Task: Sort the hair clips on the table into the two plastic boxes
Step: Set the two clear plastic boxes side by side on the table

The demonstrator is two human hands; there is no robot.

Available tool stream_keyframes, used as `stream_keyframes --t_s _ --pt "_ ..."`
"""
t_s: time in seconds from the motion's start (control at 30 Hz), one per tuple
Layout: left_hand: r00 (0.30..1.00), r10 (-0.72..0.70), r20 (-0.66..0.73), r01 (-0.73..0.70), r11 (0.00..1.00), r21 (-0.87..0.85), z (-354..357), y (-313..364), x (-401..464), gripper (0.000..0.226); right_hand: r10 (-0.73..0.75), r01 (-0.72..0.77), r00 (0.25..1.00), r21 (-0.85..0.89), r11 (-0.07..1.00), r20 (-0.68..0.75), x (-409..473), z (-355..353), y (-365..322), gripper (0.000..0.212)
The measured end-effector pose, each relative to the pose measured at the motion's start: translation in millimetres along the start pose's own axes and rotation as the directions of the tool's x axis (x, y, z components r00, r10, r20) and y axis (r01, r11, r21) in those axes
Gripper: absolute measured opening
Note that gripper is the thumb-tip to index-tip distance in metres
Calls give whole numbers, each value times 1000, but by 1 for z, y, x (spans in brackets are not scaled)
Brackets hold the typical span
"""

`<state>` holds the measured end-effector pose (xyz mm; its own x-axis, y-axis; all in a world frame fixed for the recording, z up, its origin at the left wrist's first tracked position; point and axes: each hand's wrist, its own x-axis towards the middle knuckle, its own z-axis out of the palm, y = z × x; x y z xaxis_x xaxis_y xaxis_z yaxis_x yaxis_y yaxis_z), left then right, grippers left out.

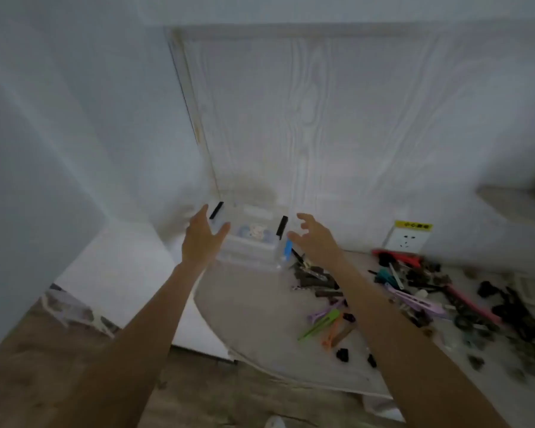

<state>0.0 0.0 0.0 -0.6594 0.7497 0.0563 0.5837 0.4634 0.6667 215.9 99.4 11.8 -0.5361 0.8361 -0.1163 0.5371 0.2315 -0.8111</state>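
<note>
**Sorting barely begun: both hands reach for the stacked boxes**

On the left, the left hand (202, 239) is stretched out with its grip wide, fingers straight and thumb spread, holding nothing. It sits at the left end of the clear plastic boxes (250, 242), which look to be stacked one on the other against the wall; whether the fingers already touch the plastic I cannot tell, since the picture is smeared by motion. A black latch (216, 210) stands just beyond that grip's fingertips, and a second black latch (282, 227) and a blue latch (288, 249) lie between the boxes and the other grip.

The right hand (313, 239) hangs at the right end of the boxes, its grip also wide and empty, the fingers loosely bent.

My reading is that the job is at its very start. The boxes seem closed and not yet set apart. Something pale blue and white shows through the top lid, but I cannot make out what it is.

Right of and nearer than the right grip, the hair clips (414, 291) lie scattered over the table (254, 319): brown, purple, green, orange, pink, teal and many black ones. The whole heap looks unsorted. The far right clips blur into dark blobs, and the table's right side is cut off by the frame.
</note>
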Motion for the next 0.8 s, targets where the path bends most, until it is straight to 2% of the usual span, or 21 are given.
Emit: stream_keyframes --t_s 0.13,0.2,0.3,0.4,0.6,0.7,0.8 --pt "992 -72 103 82 992 -100 8 -6 18 69 140 -138 990 224 965 8 18 27 -9 61" --pt "997 -61 42 66 987 -146 8 -1 15 62 171 -144 983 310 940 -63 20 35 -9 58" --pt "995 -47 -93 19 958 -287 -4 7 0 54 163 -82 955 311 947 -247 7 33 -10 50" --pt "997 7 -83 -31 955 -296 -15 12 -24 36 129 -31 928 273 962 -351 -24 24 -3 35" --pt "996 84 -25 -86 992 -96 0 -14 -80 22 50 31 952 259 965 -301 -83 30 23 29" --pt "999 37 -2 -37 996 -76 7 -27 -100 23 81 -8 964 278 961 -252 -100 43 34 33" --pt "998 -55 20 57 991 -117 13 -43 -116 22 138 -86 984 383 920 -111 -109 54 54 42"
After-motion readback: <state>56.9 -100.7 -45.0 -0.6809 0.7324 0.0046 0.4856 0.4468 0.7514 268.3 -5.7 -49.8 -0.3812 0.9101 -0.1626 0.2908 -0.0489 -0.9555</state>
